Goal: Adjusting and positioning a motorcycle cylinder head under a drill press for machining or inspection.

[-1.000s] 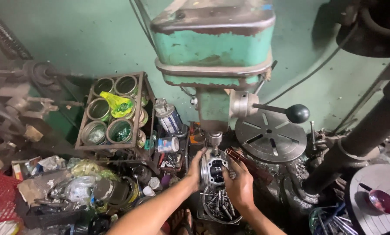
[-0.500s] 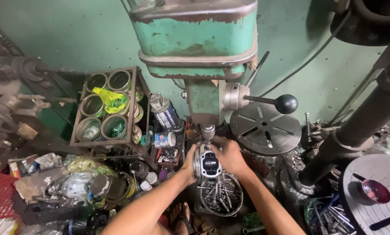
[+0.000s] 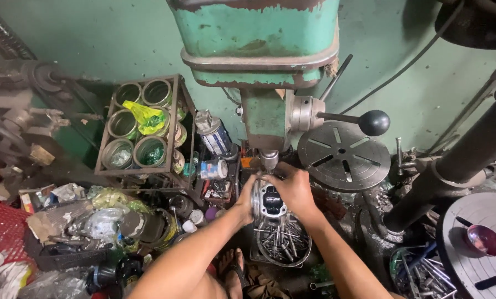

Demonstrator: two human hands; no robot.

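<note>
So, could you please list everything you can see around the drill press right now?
drill press: one, worn green, top centre
feed lever: one, black knob, right of the press head
slotted round table: one, grey, right of the hands
metal cylinder part: one, silvery, under the spindle
tub of rods: one, metal, below the part
rack of tins: one, about six tins, left
red basket: one, far left
left hand: on the part's left side
right hand: on the part's top right
</note>
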